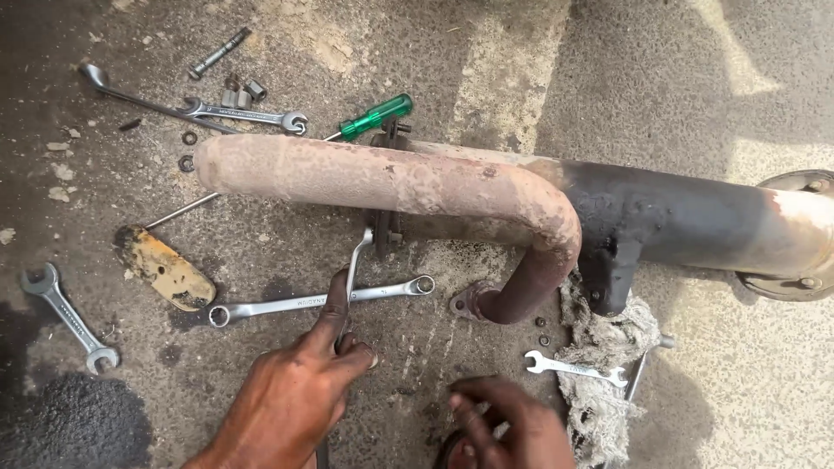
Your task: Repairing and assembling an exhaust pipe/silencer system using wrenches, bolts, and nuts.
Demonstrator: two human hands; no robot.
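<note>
From the head view, the left hand (pixel 291 395) is closed around the shank of a slim steel spanner (pixel 352 278), thumb laid up along it, while the spanner's far end reaches up to the clamp bracket (pixel 387 227) under the rusty bent exhaust pipe (pixel 391 182) lying on the concrete floor (pixel 695 69). The right hand (pixel 504 430) rests low at the frame's edge with fingers curled and spread on the ground, holding nothing that shows. The spanner looks light, rigid and smooth, probably a little greasy, so a hold far down the shank, where the left hand's grip now sits, seems best for leverage. The pipe appears heavy and stiff, with flaking rust that would be rough and dirty to the palm; I judge its straight upper run or the dark muffler body (pixel 686 226) to be the sound places to take it, not the thin flange (pixel 469 302) at its lower end. Just beside the gripped spanner lies a long ring spanner (pixel 321 301), and a small open spanner (pixel 575 367) touches a frayed grey rag (pixel 608 365). Further off are a green-handled screwdriver (pixel 373 118), a yellow-handled tool (pixel 165 271), another spanner (pixel 69 319) at the left, and loose nuts (pixel 245 91).
</note>
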